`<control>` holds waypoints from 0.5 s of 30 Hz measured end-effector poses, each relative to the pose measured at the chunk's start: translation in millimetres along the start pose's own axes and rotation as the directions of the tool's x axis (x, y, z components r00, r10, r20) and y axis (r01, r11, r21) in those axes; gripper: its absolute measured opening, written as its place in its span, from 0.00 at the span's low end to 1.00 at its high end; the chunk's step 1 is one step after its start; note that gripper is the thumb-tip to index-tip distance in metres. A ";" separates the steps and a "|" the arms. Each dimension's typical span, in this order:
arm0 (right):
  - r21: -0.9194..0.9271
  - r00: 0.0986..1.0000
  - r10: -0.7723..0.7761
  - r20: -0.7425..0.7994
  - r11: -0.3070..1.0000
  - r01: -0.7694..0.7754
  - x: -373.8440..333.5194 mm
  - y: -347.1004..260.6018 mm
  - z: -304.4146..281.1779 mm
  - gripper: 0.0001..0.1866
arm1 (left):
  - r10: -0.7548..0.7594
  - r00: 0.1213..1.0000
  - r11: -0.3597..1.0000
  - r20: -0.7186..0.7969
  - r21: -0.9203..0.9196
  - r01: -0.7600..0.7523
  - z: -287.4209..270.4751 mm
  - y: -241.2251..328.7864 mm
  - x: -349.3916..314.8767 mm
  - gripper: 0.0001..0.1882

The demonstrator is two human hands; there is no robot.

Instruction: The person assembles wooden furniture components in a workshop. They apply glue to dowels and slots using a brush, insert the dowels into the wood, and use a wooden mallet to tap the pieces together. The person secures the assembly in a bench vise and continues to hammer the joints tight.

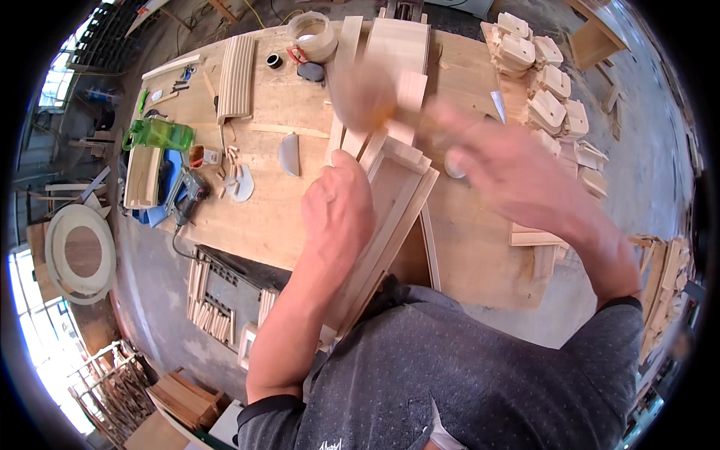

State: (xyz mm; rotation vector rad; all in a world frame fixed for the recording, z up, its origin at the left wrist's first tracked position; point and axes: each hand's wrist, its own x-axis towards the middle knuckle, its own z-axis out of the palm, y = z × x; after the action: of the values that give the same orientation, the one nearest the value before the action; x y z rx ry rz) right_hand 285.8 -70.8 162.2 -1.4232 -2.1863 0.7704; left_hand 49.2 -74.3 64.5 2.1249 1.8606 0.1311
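A long pale wooden frame [391, 201] with raised side rails lies slantwise from the bench toward my body. My left hand [339, 199] is closed on its left rail near the far end, the fingers partly hidden. My right hand [510, 166], smeared by motion, grips the handle of a mallet. The mallet's rounded head [365, 94] is a blur above the frame's far end, beyond my left hand. Whether it touches the wood cannot be made out. A flat wooden panel [399, 37] lies farther back, in line with the frame.
On the bench's left stand a green bottle [166, 135], a corded power tool [192, 191] and short dowels. A tape roll [312, 37] sits at the back. Several shaped wooden blocks [551, 82] are stacked at right. Below the bench is a crate [217, 289] of wooden sticks.
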 end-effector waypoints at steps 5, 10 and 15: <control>-0.045 0.997 0.047 0.057 0.998 -0.045 0.3 4.5 1.4 0.26 | 0.022 1.000 1.000 -0.011 0.002 -0.022 -1.5 -0.8 -1.4 0.17; -0.005 0.948 -0.231 -0.220 0.972 0.235 1.2 5.7 5.2 0.28 | 0.031 0.999 0.999 -0.011 0.014 -0.031 -0.7 -1.0 0.4 0.18; -0.119 0.990 0.069 0.126 0.991 -0.054 1.9 5.0 3.6 0.25 | 0.024 1.000 1.000 -0.009 -0.013 -0.025 -4.2 -2.1 3.6 0.18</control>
State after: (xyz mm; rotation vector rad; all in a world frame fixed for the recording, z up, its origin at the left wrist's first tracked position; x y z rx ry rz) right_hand 286.3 -68.2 156.2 -1.5431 -2.3290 0.7897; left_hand 46.6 -69.8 67.4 2.1421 1.8339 0.1580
